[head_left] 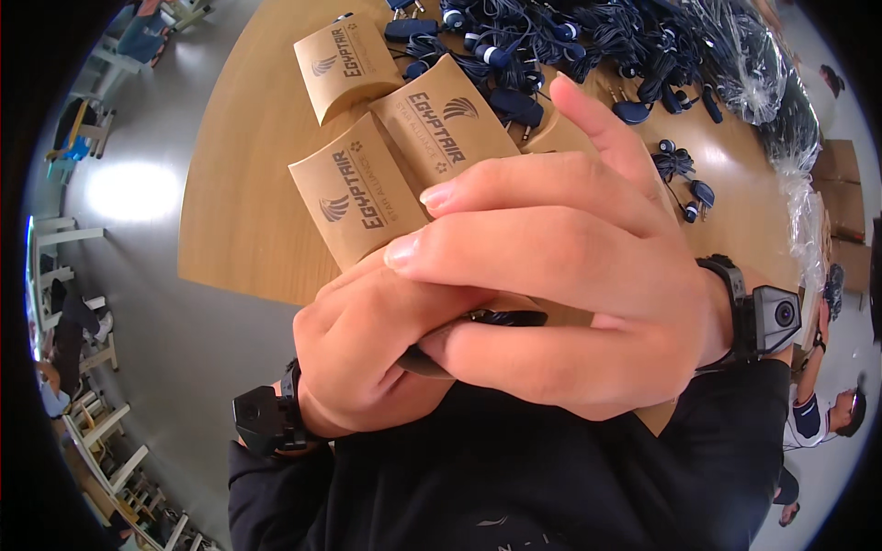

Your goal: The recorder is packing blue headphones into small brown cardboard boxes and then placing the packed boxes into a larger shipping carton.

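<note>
Here at the near edge of the wooden table [230, 202], both hands grasp a brown card box [571, 314], mostly hidden under the fingers. The left hand [367, 340] curls around it from beneath; the right hand [634, 275] crosses over the top, little finger sticking up, and a dark piece [510, 318] peeks out between them, too covered to identify!

What could spoil this? Squeeze too hard and the thin card may crease or its edge split; let that dark piece catch on the rim and it could jam or slip out over the lap, just off the table's near edge. Three brown pillow boxes [450, 119] sit on the table's left part, and a careless knuckle might nudge them. Across the table's far side, tangled dark-blue earphones [542, 46] could easily snag one another if one were tugged
</note>
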`<state>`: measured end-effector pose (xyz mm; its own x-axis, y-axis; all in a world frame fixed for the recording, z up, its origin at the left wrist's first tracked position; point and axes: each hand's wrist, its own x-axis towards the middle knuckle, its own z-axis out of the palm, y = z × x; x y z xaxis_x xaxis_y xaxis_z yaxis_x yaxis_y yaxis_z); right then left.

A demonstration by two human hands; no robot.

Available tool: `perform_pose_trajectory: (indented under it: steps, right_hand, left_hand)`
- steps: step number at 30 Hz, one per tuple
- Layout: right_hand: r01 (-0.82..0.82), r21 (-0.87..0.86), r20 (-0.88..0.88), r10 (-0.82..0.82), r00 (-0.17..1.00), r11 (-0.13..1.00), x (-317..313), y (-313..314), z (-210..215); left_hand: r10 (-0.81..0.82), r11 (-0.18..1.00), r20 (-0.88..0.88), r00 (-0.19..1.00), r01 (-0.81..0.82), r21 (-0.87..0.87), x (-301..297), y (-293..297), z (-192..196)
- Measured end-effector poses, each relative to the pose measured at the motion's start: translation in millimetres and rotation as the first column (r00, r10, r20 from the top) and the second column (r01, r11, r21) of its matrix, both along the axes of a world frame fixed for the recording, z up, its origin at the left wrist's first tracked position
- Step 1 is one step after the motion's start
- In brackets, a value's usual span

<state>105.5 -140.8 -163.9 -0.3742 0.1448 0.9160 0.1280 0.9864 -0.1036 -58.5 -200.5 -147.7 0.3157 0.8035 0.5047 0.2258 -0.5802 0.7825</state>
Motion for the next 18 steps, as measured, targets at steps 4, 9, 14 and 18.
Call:
perform_pose_trajectory:
  steps: [4,9,14,18]
  right_hand:
    - [0.031,-0.053,0.077,-0.027,0.997,0.998,-2,-4,11]
    - [0.127,-0.306,0.476,0.036,0.879,0.943,10,-14,48]
    - [0.005,-0.286,0.184,0.050,0.982,0.958,15,-4,33]
    - [0.073,-0.222,0.311,0.000,0.951,0.972,25,-14,46]
  left_hand:
    - [0.014,1.000,0.019,1.000,-0.014,-0.006,-2,0,-2]
    - [0.077,0.994,0.071,0.994,-0.083,0.077,4,-1,-6]
    - [0.126,0.974,0.193,0.973,-0.158,0.162,12,4,-16]
    - [-0.069,0.997,0.333,0.940,0.051,0.063,3,8,-12]
